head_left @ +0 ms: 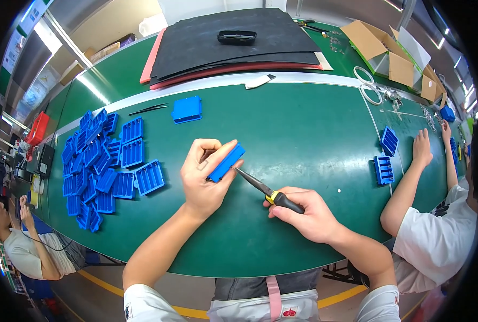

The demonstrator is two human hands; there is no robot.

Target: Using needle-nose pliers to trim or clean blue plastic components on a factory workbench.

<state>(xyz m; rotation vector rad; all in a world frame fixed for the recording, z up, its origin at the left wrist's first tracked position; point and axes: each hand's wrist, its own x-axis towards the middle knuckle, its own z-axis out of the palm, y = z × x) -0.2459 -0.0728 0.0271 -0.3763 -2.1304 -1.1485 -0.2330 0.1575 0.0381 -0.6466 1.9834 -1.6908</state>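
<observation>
At the middle of the green counter, we find the left hand closed around a blue plastic tray, thumb on one side and fingers curled over the other, holding it tilted and raised off the surface. We note the right hand wrapped tight on the black and yellow handle of a pointed tool; its thin dark tip meets the lower edge of the tray.

To the left of the left hand, we record a heap of matching blue trays, ribbed and overlapping one another. Beyond that heap, further from us, one blue tray lies alone, with black tweezers just beside it. Behind these, we see stacked black sheets resting on a red sheet, and a small black case set on top of the stack. A white-handled knife lies at the pale strip along the counter.

To the right, another person's hand rests flat on the counter, near two more blue trays. Open cardboard boxes stand at the far right corner, with a white ring near them. A further person sits at the lower left edge.
</observation>
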